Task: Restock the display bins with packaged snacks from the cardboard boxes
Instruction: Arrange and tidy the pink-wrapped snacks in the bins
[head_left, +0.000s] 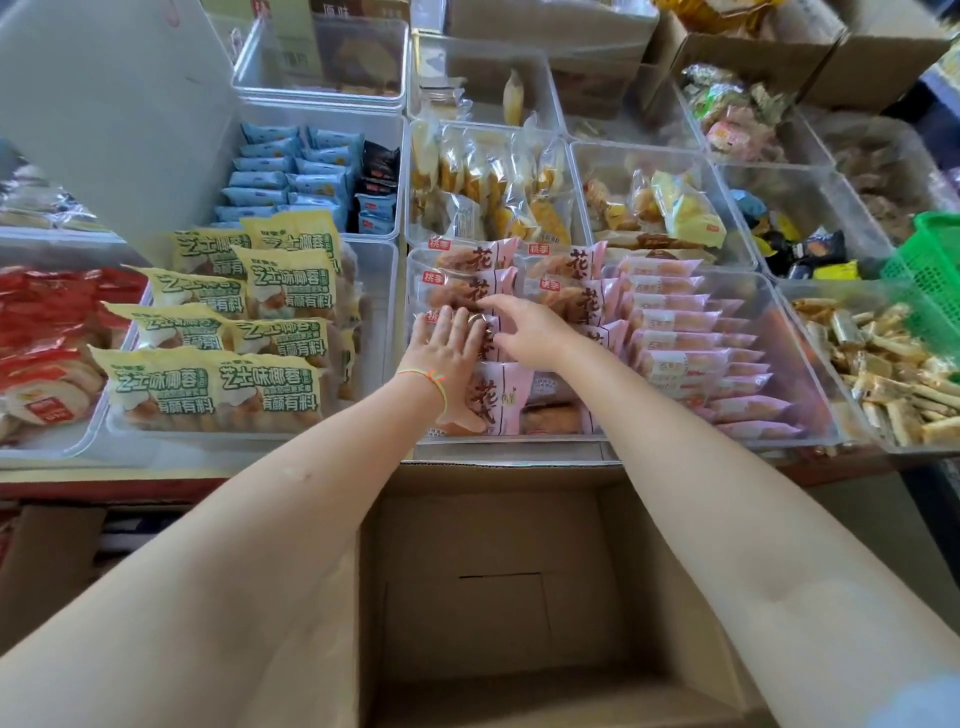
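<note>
A clear display bin in the middle of the counter holds pink packaged snacks in rows, with smaller pink packets on its right side. My left hand lies flat with straight fingers on the left row of pink packs. My right hand reaches beside it, its fingers stretched over the same packs. Below my arms stands an open cardboard box; nothing shows inside it.
Left of this bin, another bin holds yellow-green snack bags, and red packs lie further left. Behind are bins of blue packets and bread sticks. A green basket stands at right above a bin of wafer sticks.
</note>
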